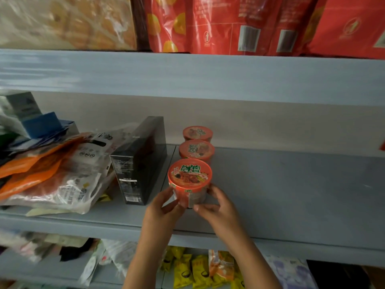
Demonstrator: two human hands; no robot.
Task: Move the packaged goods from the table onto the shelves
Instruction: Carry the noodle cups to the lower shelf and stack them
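Left hand (164,207): gripping the lower left wall of the round orange instant-noodle cup with printed foil lid (189,180), fingers curled round it.
Right hand (216,207): gripping the same cup's lower right wall, thumb and fingers wrapped on.
Held cup: upright at the front of the grey-blue middle shelf (291,184); base hidden by fingers, so unclear whether set down or just above.
Row behind: 2 matching orange cups (196,150), one behind the other, in line with the held one.
Cup count: 3 in all, 2 standing free on the shelf, 1 in the hands.
Beside the row: 1 tall black cardboard box (139,161), just left of the cups.
Further left: heap of clear and orange plastic packets (62,170), too jumbled to count.
Done: apparently 2 cups shelved, the 3rd nearly placed.
Left: release of the 3rd cup; tabletop out of view, so remaining goods unknown.
Room: wide bare stretch of shelf right of the cups.
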